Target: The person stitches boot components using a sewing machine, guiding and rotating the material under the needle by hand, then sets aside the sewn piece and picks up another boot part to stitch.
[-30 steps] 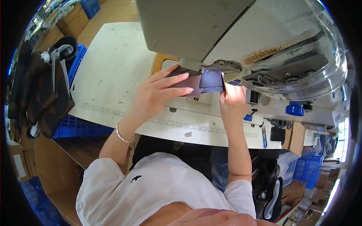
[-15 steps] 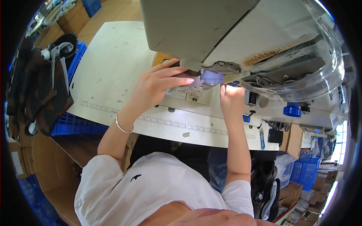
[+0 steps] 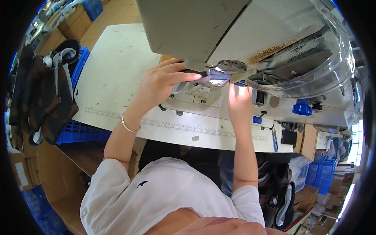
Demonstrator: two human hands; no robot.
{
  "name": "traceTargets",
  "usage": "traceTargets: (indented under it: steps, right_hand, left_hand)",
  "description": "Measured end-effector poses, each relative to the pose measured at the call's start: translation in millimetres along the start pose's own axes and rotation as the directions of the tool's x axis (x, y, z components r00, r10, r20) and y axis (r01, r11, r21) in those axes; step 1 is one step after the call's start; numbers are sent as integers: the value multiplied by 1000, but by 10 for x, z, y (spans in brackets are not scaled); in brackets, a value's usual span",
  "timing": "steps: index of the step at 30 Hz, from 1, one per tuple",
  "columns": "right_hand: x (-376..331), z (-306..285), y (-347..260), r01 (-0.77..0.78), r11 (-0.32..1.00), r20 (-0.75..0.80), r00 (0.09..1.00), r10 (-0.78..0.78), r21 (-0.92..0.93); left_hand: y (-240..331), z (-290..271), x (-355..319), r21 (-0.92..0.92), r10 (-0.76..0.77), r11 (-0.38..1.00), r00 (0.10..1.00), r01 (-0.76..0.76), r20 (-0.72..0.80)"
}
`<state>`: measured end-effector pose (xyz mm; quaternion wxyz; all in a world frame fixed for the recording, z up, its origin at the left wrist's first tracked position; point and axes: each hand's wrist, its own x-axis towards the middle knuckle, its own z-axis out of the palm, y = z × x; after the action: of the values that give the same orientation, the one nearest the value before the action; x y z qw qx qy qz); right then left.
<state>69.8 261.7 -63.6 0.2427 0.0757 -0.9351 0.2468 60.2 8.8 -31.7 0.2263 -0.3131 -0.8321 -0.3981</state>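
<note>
Under the head of a large pale sewing machine (image 3: pixel 184 31) lies a small piece of material (image 3: pixel 219 76), tinted violet by the machine's lamp. My left hand (image 3: pixel 158 84) reaches in from the left, its fingers closed on the dark, folded left part of that piece. At the piece's right end is my right hand (image 3: pixel 239 103), thumb and fingers drawn together at its edge; the fingertips are partly hidden by the machine. Beneath the work, a metal plate (image 3: pixel 203 96) is set into the white tabletop (image 3: pixel 113 70).
Brown-and-black patterned shoe uppers (image 3: pixel 49 92) hang over a blue crate (image 3: pixel 80 131) at the left. A printed ruler strip (image 3: pixel 184 127) runs along the table's front. A blue-handled tool (image 3: pixel 275 140) and a black box (image 3: pixel 289 138) lie at the right. Below left stands a cardboard box (image 3: pixel 58 172).
The view has shifted slightly. My right hand has slid a little lower beside the machine head, and its fingers show more. My left hand keeps its hold on the material.
</note>
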Motion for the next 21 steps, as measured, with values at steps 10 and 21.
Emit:
traceTargets:
  steps: [10, 21]
  right_hand:
    - [-251, 292, -1063, -373, 16, 368, 920, 131, 928]
    - [-553, 405, -802, -597, 5, 597, 801, -39, 802]
  left_hand:
    - [261, 47, -482, 349, 24, 936, 979, 49, -201]
    - [872, -691, -726, 827, -109, 553, 975, -103, 194]
